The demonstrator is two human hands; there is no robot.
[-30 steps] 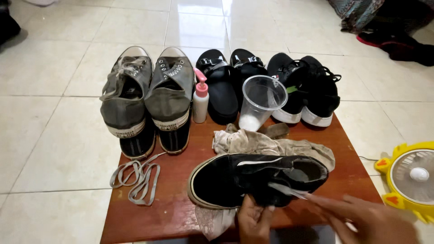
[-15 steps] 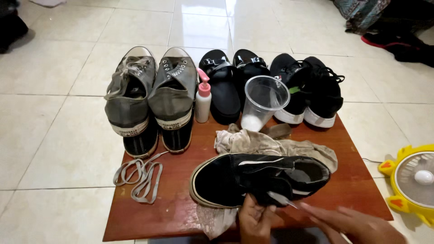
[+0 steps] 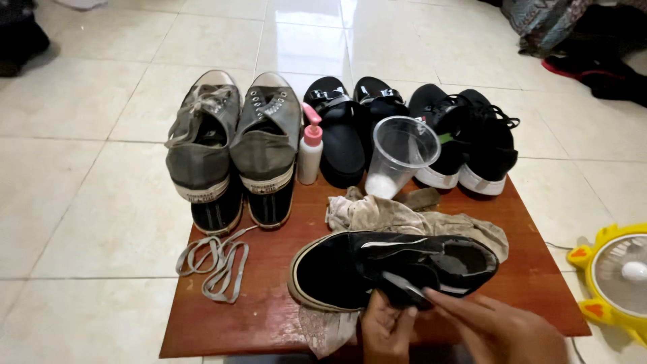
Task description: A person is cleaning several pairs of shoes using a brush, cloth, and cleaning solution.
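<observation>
Black shoe point(image 3: 397, 269) lay on its side at the near middle of the low wooden table point(image 3: 269, 317), sole rim toward the left, resting on a crumpled beige cloth point(image 3: 404, 219); from my remote view both hands met at its near edge; the left hand point(image 3: 387, 330) had its fingers curled around the shoe's dark upper, pinching the fabric; the right hand point(image 3: 499, 323) reached in from the right, fingers closed on a thin pale tool point(image 3: 404, 283) whose tip touched the upper; what kind of tool it was I could not tell. Behind the cloth stood a clear plastic cup point(image 3: 401, 155), tilted, with white powder at its bottom; just left of it a small white bottle with a pink pump point(image 3: 310, 152); a grey pair of sneakers point(image 3: 232, 148) occupied the far left corner; loose grey laces point(image 3: 216, 263) lay near the left edge; black sandals point(image 3: 350, 125) and black sneakers point(image 3: 465, 135) sat along the far edge; a yellow fan point(image 3: 617, 276) stood on the floor to the right.
</observation>
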